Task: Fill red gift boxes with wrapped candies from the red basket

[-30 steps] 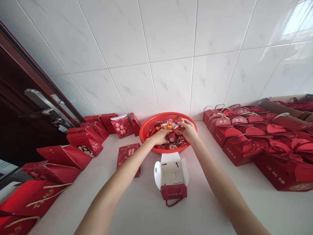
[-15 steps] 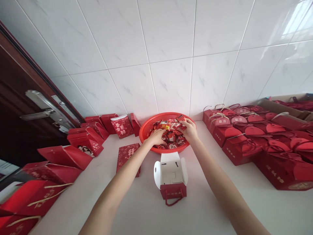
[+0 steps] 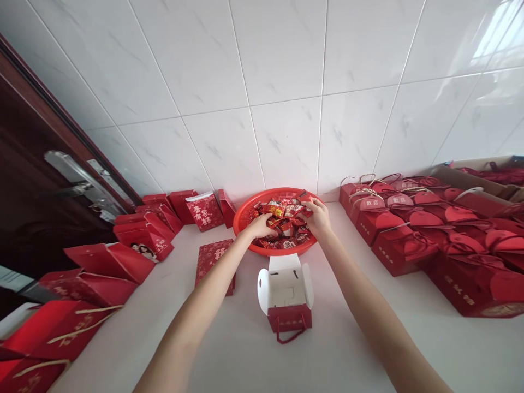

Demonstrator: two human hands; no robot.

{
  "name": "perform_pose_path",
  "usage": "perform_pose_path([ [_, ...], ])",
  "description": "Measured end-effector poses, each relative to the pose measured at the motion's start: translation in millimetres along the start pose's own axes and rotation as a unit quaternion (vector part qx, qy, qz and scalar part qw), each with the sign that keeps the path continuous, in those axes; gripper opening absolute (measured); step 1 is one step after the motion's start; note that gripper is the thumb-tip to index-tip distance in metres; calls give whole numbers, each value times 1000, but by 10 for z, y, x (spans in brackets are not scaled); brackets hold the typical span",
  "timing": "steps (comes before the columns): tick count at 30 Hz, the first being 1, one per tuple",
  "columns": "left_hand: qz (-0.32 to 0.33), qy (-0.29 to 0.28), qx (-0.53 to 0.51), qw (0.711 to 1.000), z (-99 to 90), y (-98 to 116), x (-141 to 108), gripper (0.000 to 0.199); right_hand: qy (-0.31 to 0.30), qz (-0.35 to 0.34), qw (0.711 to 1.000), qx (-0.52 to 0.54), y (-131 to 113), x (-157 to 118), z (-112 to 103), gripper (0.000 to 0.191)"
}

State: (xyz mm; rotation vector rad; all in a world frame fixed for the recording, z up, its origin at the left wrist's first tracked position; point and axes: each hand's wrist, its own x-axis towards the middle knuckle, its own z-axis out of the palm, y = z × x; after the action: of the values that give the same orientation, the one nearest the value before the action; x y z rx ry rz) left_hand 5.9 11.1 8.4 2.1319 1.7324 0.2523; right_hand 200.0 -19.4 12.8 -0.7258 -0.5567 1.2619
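Note:
A round red plastic basket (image 3: 241, 221) stands against the wall, filled with wrapped candies (image 3: 287, 226) in mostly red wrappers. My left hand (image 3: 262, 226) reaches into its left side, fingers curled in among the candies and their tips partly hidden. At the right rim my right hand (image 3: 318, 216) pinches a small red-wrapped candy (image 3: 306, 197) between thumb and fingers. In front of the basket is an opened red gift box (image 3: 290, 319) with a white inside, flaps spread and a red cord handle hanging at the front. No candy shows inside it.
Left of the box lies a flat red printed packet (image 3: 208, 262). Red bags and boxes (image 3: 145, 240) line the left side, beside a dark door with a metal handle (image 3: 77, 174). Closed red gift boxes (image 3: 405, 248) crowd the right, with a cardboard carton (image 3: 462, 174) behind.
My left hand has drawn its fingers in slightly among the candies, and some candies have shifted. My right hand has barely moved. The gift box stays in place.

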Motion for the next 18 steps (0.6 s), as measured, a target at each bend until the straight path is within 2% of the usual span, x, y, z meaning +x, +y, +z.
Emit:
perform_pose_path([
  [6, 18, 8, -4, 1000, -5, 10, -10, 75, 30, -13, 999, 10, -7, 10, 4, 19],
  [12, 21, 22, -11, 999, -17, 38, -31, 45, 56, -21, 998, 18, -14, -4, 23, 19],
  [18, 57, 32, -20, 998, -41, 118, -75, 17, 103, -44, 993, 38, -25, 3, 27, 22],
])
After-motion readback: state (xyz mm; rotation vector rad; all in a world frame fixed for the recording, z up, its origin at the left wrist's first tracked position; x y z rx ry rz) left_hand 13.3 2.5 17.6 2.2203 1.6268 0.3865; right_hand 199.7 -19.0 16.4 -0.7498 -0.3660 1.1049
